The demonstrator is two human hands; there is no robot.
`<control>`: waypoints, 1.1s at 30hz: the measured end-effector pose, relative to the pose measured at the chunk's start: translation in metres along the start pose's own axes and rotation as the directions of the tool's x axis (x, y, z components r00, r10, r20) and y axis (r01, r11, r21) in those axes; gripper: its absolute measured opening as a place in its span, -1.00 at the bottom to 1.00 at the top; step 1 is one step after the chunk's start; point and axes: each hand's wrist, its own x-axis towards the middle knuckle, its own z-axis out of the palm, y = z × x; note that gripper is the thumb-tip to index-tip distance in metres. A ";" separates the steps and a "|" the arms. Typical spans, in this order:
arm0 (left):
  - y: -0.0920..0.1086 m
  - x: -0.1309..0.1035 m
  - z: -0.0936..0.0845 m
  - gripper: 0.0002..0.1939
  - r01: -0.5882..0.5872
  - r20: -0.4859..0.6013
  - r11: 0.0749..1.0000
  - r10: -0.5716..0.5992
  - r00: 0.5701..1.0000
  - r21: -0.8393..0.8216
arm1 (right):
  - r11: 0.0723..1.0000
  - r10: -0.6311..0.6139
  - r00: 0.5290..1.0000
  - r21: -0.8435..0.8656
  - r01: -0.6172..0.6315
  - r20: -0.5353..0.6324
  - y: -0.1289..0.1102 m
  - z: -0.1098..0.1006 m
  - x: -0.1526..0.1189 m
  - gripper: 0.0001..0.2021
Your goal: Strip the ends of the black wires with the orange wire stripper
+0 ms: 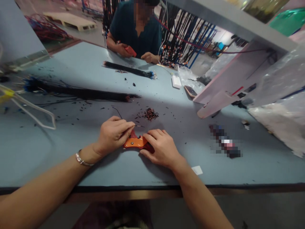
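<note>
At a grey-blue workbench (107,176), the left hand (114,135) pinched a thin black wire (138,126); the right hand (160,148) gripped an orange wire stripper (134,142).

The far side of the bench (83,54) is bright, and a wide soft shadow crosses its middle. Darker shadows sit under the hands (162,148). The room behind looks pale and fuzzy, things near the edges look stretched, and little squares hide some spots
</note>
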 end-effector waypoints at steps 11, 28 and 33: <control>0.005 0.000 -0.001 -0.86 -0.241 -0.052 0.966 0.246 0.968 0.090 | 0.964 0.163 0.891 0.259 -0.053 -0.424 -0.008 0.005 0.010 -0.91; 0.007 0.006 -0.008 -0.85 -0.262 -0.107 0.964 0.266 0.958 0.050 | 0.935 0.214 0.846 0.354 -0.032 -0.488 -0.005 0.002 0.008 -0.88; -0.004 0.006 -0.014 -0.85 -0.095 -0.106 0.993 0.101 0.989 0.067 | 0.910 0.344 0.831 0.372 -0.181 -0.438 0.011 -0.002 0.006 -0.87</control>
